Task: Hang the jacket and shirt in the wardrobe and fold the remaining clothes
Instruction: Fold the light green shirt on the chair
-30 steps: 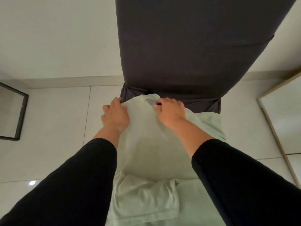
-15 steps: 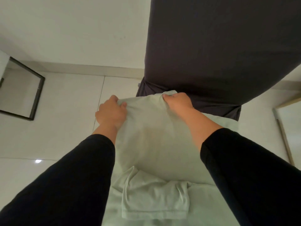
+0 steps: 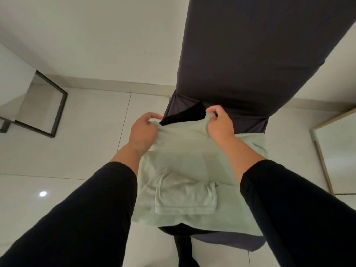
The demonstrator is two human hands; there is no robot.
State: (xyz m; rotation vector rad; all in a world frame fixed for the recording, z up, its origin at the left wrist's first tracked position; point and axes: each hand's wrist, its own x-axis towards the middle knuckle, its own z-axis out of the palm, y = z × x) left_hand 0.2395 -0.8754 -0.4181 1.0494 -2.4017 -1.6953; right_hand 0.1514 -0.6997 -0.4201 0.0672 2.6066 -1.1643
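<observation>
A pale green shirt (image 3: 185,162) lies on the seat of a chair with a dark grey cover (image 3: 250,64), its sleeves folded across the near part. My left hand (image 3: 143,130) pinches the shirt's far left corner and my right hand (image 3: 219,123) pinches the far right corner. Both corners are raised off the seat. A black garment (image 3: 185,116) shows under the lifted far edge and again below the shirt's near edge.
A black metal frame (image 3: 57,105) stands on the white tiled floor at the left. A light wooden-edged panel (image 3: 327,155) stands at the right. A white wall with a skirting board runs behind the chair.
Both hands have gone from resting on the shirt's far edge to pinching its corners and lifting them toward me, which uncovers the black garment underneath. The camera view has shifted left.
</observation>
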